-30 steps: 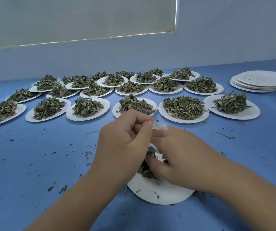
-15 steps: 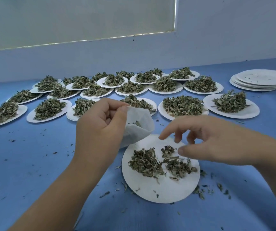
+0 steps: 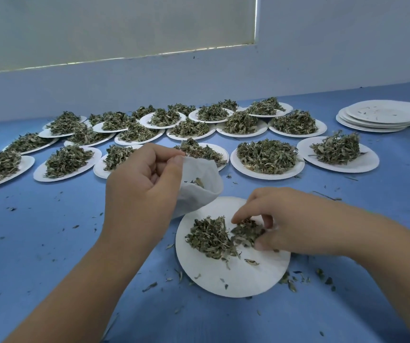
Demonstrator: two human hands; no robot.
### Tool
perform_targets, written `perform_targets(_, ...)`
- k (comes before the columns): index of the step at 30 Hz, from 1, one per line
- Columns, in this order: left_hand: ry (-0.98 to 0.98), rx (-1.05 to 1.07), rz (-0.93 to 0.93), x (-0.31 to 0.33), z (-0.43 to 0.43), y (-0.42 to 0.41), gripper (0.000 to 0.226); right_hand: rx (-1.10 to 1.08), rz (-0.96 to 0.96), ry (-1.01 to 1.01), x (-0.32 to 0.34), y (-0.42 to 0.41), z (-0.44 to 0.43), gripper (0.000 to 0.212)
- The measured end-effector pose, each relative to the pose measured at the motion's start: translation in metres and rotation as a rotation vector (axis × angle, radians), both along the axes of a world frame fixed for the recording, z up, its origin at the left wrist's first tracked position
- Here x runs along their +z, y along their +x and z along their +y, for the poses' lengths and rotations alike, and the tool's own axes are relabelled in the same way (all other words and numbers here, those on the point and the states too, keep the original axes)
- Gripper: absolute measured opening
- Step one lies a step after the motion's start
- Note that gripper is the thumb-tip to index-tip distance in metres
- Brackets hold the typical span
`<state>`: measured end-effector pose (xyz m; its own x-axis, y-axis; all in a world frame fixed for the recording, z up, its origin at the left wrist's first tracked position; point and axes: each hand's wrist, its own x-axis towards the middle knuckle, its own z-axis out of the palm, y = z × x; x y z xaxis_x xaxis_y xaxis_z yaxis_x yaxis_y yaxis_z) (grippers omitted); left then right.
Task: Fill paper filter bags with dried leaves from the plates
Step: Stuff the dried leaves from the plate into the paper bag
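My left hand (image 3: pixel 144 191) holds a white paper filter bag (image 3: pixel 197 184) by its rim, mouth open toward the right, with a few leaves inside. Just below it sits a white paper plate (image 3: pixel 238 276) with a small pile of dried leaves (image 3: pixel 211 237). My right hand (image 3: pixel 280 222) is down on this plate, its fingers and thumb curled round a clump of leaves at the pile's right side.
Several white plates heaped with dried leaves (image 3: pixel 267 157) fill the far half of the blue table (image 3: pixel 38 243). A stack of empty plates (image 3: pixel 382 115) stands at the far right. Loose leaf bits lie scattered around the near plate. A pale wall rises behind.
My hands parted from pinching the bag together. The left lifted the bag open to the left; the right then dropped from above the plate onto the leaves and closed on a clump.
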<state>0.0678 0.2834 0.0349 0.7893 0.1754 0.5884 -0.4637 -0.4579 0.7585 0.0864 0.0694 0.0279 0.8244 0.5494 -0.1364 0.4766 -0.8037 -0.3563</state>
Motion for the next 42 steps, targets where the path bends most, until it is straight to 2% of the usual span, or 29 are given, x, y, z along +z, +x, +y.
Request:
perform_targets(6,-0.005,-0.003,0.005,-0.001,0.001,0.001,0.017,-0.064,0.003,0.129,0.006,0.001,-0.009,0.034)
perform_targets(11,0.005,-0.012,-0.004,-0.002,0.001,0.002,0.019,-0.084,0.155,0.029,0.017,-0.001,-0.024,0.040)
perform_targets(17,0.029,-0.015,-0.010,-0.003,0.001,0.002,0.018,-0.106,0.051,-0.019,0.008,0.001,-0.012,0.025)
perform_targets(21,0.037,-0.008,-0.011,-0.003,0.001,0.002,0.021,-0.095,-0.001,0.024,0.001,0.000,-0.004,0.023)
perform_targets(23,0.039,-0.012,-0.013,-0.003,0.001,0.002,0.021,-0.096,-0.009,0.049,0.004,0.001,-0.007,0.031)
perform_targets(27,0.048,-0.016,-0.021,-0.002,0.000,0.001,0.023,-0.038,0.110,-0.013,0.010,-0.003,-0.015,0.070)
perform_targets(29,0.049,-0.018,-0.020,-0.002,0.000,0.001,0.023,-0.002,0.114,-0.061,0.008,-0.006,-0.010,0.080)
perform_targets(39,0.062,-0.010,-0.025,-0.003,-0.001,0.001,0.020,0.015,0.032,-0.055,0.001,-0.012,0.001,0.094)
perform_targets(42,0.075,-0.012,-0.029,-0.004,-0.002,0.001,0.021,0.012,0.003,-0.060,-0.002,-0.012,0.004,0.089)
